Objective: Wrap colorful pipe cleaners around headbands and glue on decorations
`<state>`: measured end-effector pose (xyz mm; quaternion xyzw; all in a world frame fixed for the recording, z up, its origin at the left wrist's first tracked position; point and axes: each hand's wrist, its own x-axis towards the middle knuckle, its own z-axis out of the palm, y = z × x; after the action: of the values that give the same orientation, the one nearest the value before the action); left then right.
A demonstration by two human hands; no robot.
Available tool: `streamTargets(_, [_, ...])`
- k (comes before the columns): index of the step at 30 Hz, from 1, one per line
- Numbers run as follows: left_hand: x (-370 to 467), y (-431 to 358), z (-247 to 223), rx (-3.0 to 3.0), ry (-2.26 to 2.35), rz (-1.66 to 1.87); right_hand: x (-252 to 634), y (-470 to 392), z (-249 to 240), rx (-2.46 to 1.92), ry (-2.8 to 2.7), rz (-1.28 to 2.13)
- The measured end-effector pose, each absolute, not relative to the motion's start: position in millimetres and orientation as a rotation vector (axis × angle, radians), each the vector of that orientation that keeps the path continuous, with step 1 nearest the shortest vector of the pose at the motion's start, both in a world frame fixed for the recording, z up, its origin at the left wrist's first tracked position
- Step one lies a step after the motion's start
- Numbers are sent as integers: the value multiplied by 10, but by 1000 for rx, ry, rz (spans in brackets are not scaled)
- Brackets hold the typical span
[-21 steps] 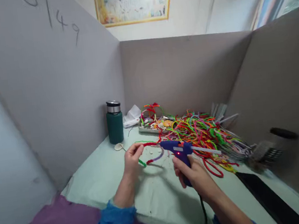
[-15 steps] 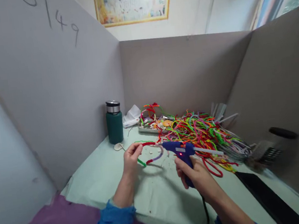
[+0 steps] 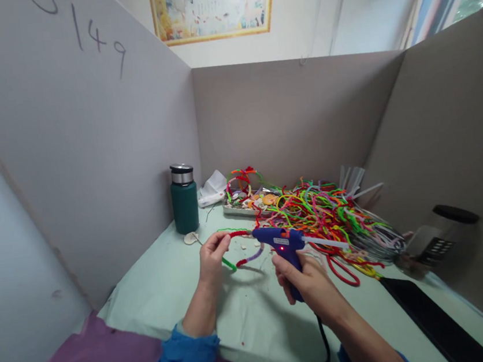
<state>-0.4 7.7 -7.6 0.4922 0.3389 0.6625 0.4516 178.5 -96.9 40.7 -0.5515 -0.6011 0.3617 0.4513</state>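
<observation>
Fuzzy wire loop (image 3: 257,253) at six o'clock of tray (image 3: 237,210), pinched by left hand (image 3: 212,257) at loop's ten o'clock; right hand (image 3: 307,279) wrapped round glue gun (image 3: 280,240) at three o'clock; loop likely light, springy, best held clear of nozzle (image 3: 254,233).

We see a dark green bottle (image 3: 185,206) upright on the surface (image 3: 150,302) beside crumpled white paper (image 3: 213,189), and at right a black-lidded clear jar (image 3: 445,230) near a flat black slab (image 3: 435,316). Handwritten digits (image 3: 96,36) mark the left partition (image 3: 110,138); above, we find a yellow-edged picture (image 3: 215,9) on the white wall (image 3: 299,17).
</observation>
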Motion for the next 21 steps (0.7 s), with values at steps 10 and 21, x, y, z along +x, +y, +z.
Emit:
streamTargets(10, [-23,85,-99,1201,846,1630,1894,-979,330,-1342,-1437,917])
streamTargets(21, [-40,118,-124,1150,824,1656,1889,-971,338,-1370,-1455,900])
